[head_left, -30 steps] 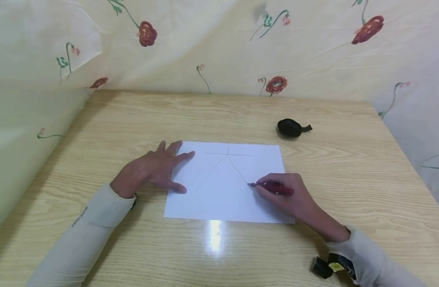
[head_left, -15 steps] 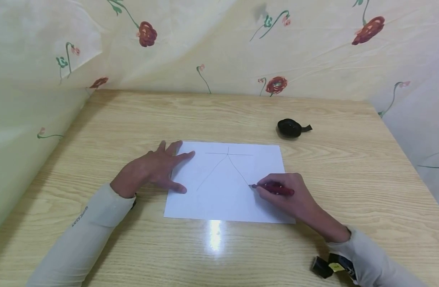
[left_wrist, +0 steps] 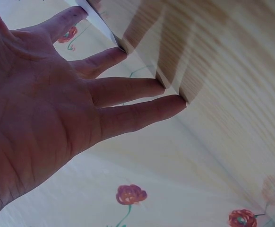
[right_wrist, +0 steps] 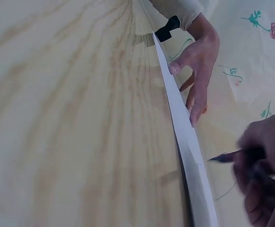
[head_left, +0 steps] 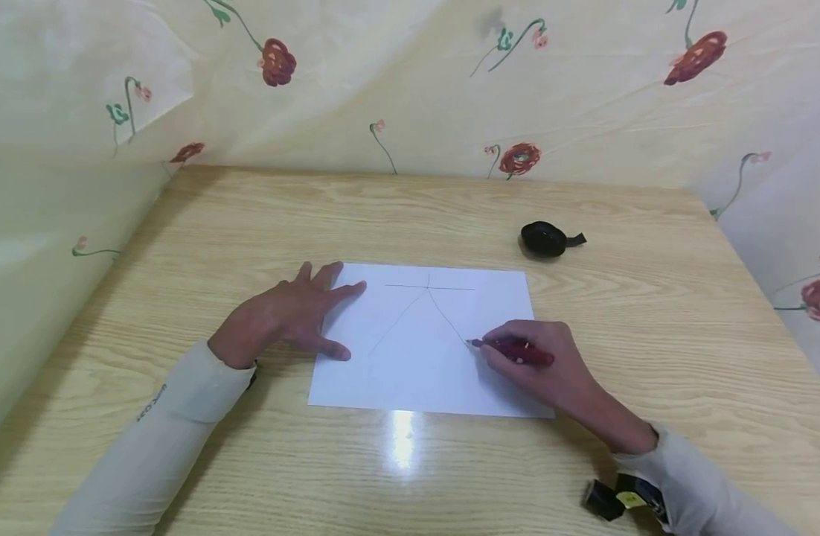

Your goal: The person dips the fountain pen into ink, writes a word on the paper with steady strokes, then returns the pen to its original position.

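Note:
A white sheet of paper lies on the wooden table, bearing a thin drawn figure: a short upright stroke, a level line across it, and two lines slanting down apart. My left hand rests spread on the sheet's left edge, its fingers straight; the left wrist view shows the palm and fingertips touching down. Between thumb and fingers of my right hand a dark red pen is pinched. Its tip is by the lower end of the right slanting line. In the right wrist view the pen tip appears slightly off the paper.
Behind the sheet, to the right, lies a small black rounded object with a short tab. The wooden table reaches back to a flower-printed cloth. A black device is at the right wrist.
The right slanting line has grown slightly downward as the pen tip moved down and right. Now the tip appears raised a little. My left hand stays in place.

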A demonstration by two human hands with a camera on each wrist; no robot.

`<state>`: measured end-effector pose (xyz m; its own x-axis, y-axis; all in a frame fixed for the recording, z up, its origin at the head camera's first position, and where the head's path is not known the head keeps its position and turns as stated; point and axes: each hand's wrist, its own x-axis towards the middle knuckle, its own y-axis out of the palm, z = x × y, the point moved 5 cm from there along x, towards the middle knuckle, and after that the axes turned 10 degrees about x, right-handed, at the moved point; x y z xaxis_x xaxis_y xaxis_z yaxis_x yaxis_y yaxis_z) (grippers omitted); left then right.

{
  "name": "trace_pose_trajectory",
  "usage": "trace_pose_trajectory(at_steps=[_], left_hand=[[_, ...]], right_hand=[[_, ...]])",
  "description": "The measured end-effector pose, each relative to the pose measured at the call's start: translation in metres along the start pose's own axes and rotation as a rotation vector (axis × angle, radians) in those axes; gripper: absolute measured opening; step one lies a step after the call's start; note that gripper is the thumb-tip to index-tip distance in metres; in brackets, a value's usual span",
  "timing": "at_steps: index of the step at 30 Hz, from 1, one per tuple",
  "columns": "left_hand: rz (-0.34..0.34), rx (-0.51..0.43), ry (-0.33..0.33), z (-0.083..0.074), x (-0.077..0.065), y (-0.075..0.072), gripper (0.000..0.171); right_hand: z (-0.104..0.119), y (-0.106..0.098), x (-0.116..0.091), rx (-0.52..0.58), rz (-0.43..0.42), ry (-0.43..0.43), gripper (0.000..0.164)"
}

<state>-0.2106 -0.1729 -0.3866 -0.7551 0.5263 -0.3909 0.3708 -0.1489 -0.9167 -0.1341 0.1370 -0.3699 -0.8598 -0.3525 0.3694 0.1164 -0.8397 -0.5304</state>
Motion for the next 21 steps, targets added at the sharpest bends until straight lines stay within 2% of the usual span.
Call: trace_pose_trajectory(at_steps=[6,10,14,21], left_hand=[[0.005,0.006,0.002,-0.001,-0.001,0.000,0.108],[0.006,0.009,-0.002,-0.001,-0.001,-0.002,0.108],[0.007,0.006,-0.004,-0.001,-0.002,-0.002,0.109],[0.004,0.006,-0.005,-0.001,-0.002,-0.001,0.108]], right_hand=[[0.014,-0.020,0.008,-0.043,-0.208,-0.181,0.020],[0.016,-0.028,0.013,-0.125,-0.291,-0.213,0.020],[0.015,-0.032,0.018,-0.158,-0.331,-0.222,0.025],[0.020,-0.036,0.025,-0.169,-0.376,-0.325,0.030]])
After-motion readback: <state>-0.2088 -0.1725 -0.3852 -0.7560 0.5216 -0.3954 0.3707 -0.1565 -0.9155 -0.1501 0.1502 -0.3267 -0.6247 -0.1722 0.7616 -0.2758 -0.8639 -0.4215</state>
